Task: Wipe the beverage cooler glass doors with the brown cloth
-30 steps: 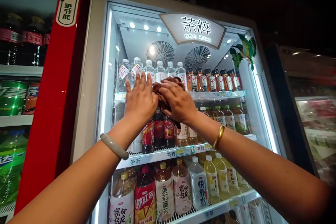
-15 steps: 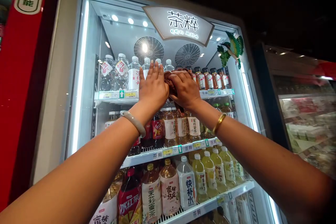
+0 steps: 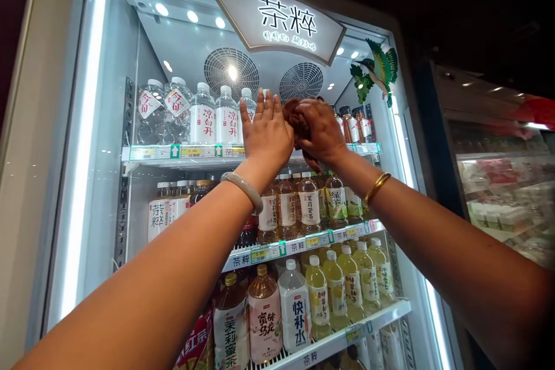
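Note:
Straight ahead stands a lit display fridge with a glass door. My left hand lies flat against the glass, its fingers stretched upward, with nothing in it. Just right of it, my right hand is closed on a crumpled brown cloth pressed to the door. A loose end of the cloth hangs below my right palm. The two hands are side by side, the left thumb close to the cloth. A pale bangle is on my left wrist and a gold-coloured one on my right.
Behind the glass, shelves hold water bottles, tea bottles and yellow drink bottles. A fan-shaped lit sign and a bird ornament are at the fridge's top. Another chilled display stands to the right.
My right hand and the cloth have shifted slightly right across the glass. My left hand has moved right too, still flat. The view has turned, and the red panel at left has left the picture.

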`<state>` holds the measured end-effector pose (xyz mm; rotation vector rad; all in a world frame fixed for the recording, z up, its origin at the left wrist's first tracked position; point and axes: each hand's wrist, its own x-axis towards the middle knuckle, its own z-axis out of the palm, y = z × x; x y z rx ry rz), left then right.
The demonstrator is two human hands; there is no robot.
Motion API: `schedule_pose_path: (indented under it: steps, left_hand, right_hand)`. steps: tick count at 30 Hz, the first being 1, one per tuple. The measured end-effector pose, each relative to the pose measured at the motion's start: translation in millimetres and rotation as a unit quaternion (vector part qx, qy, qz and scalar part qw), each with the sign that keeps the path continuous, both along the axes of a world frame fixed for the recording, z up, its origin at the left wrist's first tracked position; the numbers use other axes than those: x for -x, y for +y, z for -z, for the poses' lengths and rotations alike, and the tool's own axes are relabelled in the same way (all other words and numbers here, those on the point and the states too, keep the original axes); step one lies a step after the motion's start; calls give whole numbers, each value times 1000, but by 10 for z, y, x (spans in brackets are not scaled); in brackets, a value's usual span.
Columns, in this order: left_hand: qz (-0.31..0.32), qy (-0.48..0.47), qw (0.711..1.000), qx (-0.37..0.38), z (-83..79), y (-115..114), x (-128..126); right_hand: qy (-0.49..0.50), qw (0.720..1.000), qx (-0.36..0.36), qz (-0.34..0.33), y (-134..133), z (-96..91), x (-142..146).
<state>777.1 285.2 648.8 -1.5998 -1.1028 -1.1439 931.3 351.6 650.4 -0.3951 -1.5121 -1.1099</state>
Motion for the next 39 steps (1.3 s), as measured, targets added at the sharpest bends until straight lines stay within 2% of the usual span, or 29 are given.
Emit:
schedule_pose_path:
  steps: [2, 4, 6, 8, 12, 15, 18, 20, 23, 26, 28, 30, 33, 36, 39]
  left_hand:
    - [1, -1, 1000, 0, 0, 18, -68]
    - [0, 12, 1000, 7, -3, 38, -152]
    - [0, 23, 1000, 12, 4, 79, -241]
    - [4, 30, 1000, 7, 31, 144, -319]
    - [15, 59, 998, -25, 116, 272, -404]
    - [6, 63, 998, -29, 154, 302, -423]
    - [-3, 51, 998, -28, 159, 298, -431]
    - [-9, 54, 998, -32, 157, 302, -431]
    - [-22, 57, 997, -41, 157, 325, -430]
    - [-36, 53, 997, -41, 159, 341, -437]
    - [-42, 49, 997, -36, 162, 336, -446]
    - [-44, 45, 997, -35, 166, 324, -454]
    - [-47, 52, 997, -44, 172, 314, -453]
    - [-59, 59, 995, -52, 171, 321, -445]
    - [-69, 59, 995, -49, 167, 330, -450]
  right_hand:
    - [49, 999, 12, 0, 75, -58, -145]
    - [102, 995, 14, -2, 141, -8, -268]
    - [107, 994, 6, -5, 184, 105, -353]
    - [71, 997, -5, -3, 212, 172, -419]
    - [32, 999, 5, 17, 284, 9, -602]
    - [91, 995, 27, 5, 344, -45, -713]
    - [137, 990, 24, -18, 347, 112, -665]
    - [109, 994, 17, -25, 317, 174, -579]
    - [39, 999, 13, -21, 275, 42, -527]
    - [46, 999, 15, -17, 280, -129, -616]
    - [110, 993, 21, -25, 302, -104, -674]
    - [158, 987, 22, -35, 313, 6, -672]
    - [107, 994, 7, -32, 292, 91, -595]
    - [30, 999, -1, -19, 270, -33, -594]
    - [59, 998, 19, -22, 270, -77, -682]
